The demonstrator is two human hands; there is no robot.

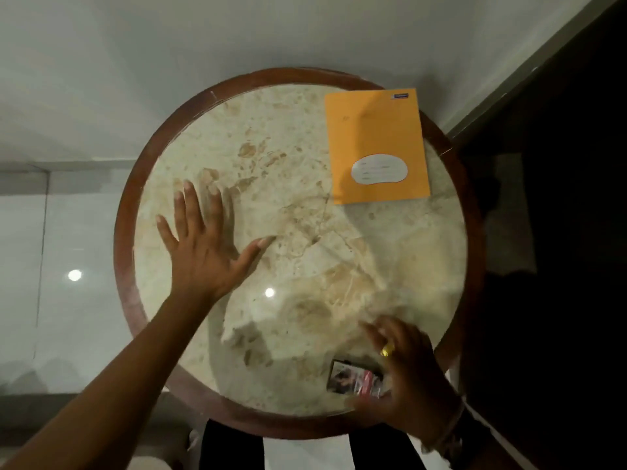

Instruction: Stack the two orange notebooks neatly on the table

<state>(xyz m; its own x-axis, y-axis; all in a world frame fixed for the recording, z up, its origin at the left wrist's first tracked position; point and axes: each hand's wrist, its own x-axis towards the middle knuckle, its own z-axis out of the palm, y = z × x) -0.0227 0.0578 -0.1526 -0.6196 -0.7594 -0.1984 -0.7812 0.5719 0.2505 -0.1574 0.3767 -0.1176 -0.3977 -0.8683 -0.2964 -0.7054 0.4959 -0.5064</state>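
An orange notebook (375,140) with a white oval label lies flat at the far right of the round marble table (295,212), its far corner over the wooden rim. I see only one orange cover; whether a second lies beneath it I cannot tell. My left hand (203,245) hovers over the table's left half, fingers spread, holding nothing. My right hand (407,371), blurred and wearing a gold ring, is at the near right edge, over a small dark packet (349,378); whether it grips the packet is unclear.
A brown wooden rim (125,232) circles the marble top. Pale glossy floor (51,266) surrounds the table on the left and far side. A dark area (559,232) fills the right side of the view.
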